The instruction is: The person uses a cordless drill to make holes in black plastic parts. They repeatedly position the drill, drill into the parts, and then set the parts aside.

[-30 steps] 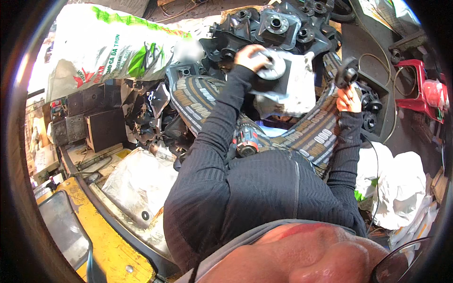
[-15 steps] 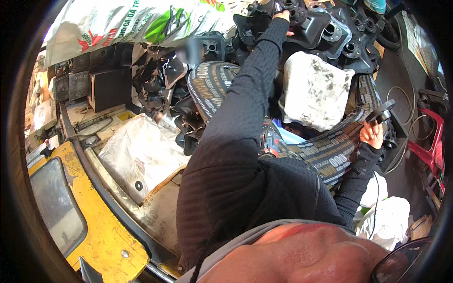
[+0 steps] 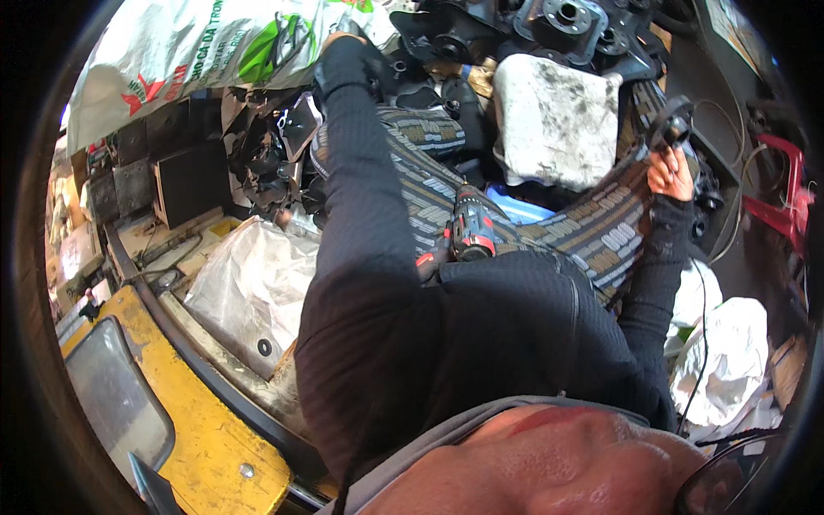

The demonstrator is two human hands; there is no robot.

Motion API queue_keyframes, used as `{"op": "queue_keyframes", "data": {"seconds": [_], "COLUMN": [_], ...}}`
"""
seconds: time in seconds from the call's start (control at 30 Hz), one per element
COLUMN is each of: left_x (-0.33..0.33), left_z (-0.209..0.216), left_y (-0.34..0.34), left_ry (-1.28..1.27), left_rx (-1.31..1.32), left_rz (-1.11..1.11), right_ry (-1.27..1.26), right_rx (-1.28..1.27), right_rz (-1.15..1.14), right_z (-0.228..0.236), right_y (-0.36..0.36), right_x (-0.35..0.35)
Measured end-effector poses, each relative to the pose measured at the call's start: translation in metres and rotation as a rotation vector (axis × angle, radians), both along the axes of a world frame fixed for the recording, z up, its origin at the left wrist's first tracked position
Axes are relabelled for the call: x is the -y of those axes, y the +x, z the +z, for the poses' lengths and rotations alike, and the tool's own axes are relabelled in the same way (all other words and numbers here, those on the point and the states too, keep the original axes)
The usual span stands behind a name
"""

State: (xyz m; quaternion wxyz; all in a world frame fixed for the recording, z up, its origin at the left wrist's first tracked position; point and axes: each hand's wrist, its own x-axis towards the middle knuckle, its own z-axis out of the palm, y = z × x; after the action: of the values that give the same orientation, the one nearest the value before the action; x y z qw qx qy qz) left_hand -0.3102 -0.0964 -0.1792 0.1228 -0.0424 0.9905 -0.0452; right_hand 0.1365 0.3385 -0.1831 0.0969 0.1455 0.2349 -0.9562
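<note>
My right hand [image 3: 669, 172], at the right, is closed around a black round flanged part [image 3: 670, 124], raised in front of its fingers. My left arm stretches far forward, with my left hand [image 3: 342, 40] at the lower edge of a printed white sack [image 3: 232, 51]. Its sleeve and the distance hide most of its fingers, so I cannot make out what they hold. Several black flanged rubber-like parts [image 3: 562, 26] lie heaped at the far side, right of that hand. A cordless drill [image 3: 472, 227] lies on the patterned fabric over my lap.
A smudged white container [image 3: 558, 120] stands between my knees, beside a blue object [image 3: 528, 206]. Left are a yellow machine panel [image 3: 206, 412] and clear plastic sheeting [image 3: 257, 275]. At right are a red frame [image 3: 785, 189], a hanging cable [image 3: 738, 206] and white bags [image 3: 721, 352].
My left hand has moved left from the black parts to the white sack. The part in my right hand has tilted more upright. The drill shows more fully as the view has shifted.
</note>
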Motion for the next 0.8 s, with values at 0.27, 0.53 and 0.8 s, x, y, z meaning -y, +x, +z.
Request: {"op": "queue_keyframes", "data": {"seconds": [0.27, 0.53, 0.8], "left_x": [-0.115, -0.142, -0.141], "left_z": [0.066, -0.027, -0.04], "left_y": [0.211, 0.296, 0.274], "left_ry": [0.781, 0.276, 0.575], "left_rx": [-0.445, -0.209, 0.008], "left_rz": [-1.309, -1.733, -1.319], "right_ry": [0.071, 0.107, 0.423], "right_rx": [0.185, 0.241, 0.381], "right_rz": [-0.246, -0.343, -0.248], "right_z": [0.017, 0.027, -0.019], "right_y": [-0.004, 0.012, -0.019], "right_x": [0.018, 0.043, 0.083]}}
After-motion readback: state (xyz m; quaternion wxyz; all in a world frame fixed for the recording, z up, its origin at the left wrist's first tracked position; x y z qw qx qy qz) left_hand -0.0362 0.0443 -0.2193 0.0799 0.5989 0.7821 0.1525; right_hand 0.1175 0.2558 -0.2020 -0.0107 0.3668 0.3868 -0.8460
